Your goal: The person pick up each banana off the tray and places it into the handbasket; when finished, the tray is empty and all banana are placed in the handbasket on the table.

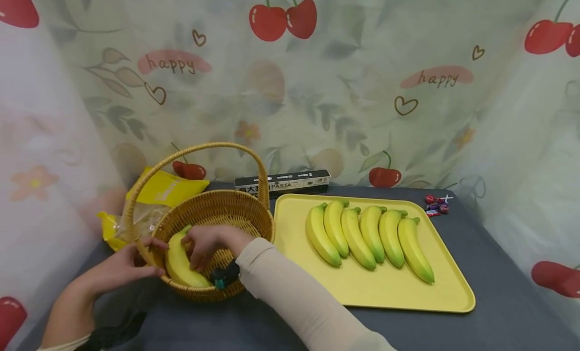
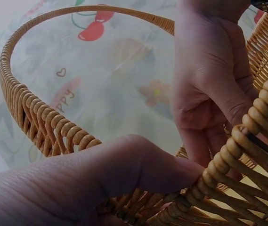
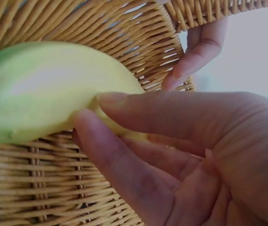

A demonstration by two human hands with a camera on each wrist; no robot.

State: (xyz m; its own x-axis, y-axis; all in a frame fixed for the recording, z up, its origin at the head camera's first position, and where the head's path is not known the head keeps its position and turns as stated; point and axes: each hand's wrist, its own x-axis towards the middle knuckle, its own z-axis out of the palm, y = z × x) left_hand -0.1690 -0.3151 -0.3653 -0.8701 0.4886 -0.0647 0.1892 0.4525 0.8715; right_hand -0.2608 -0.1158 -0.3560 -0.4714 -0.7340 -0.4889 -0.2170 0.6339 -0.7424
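The right hand (image 1: 206,245) is reaching into the wicker basket (image 1: 244,210), fingers curling around the one banana (image 1: 181,265) lying against its near wall. The left hand (image 1: 122,265) is pinching the basket's rim, steadying it. That banana is looking light, smooth, probably a bit slick and easily bruised, so a grip round its thick middle seems safest. Six more bananas (image 1: 369,235) are lying on the yellow tray (image 1: 294,230) just beside.

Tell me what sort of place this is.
Probably a staged tabletop set rather than a home kitchen: a cherry-print curtain screens three sides of a dark-covered table, with a wicker basket and a yellow tray of bananas.
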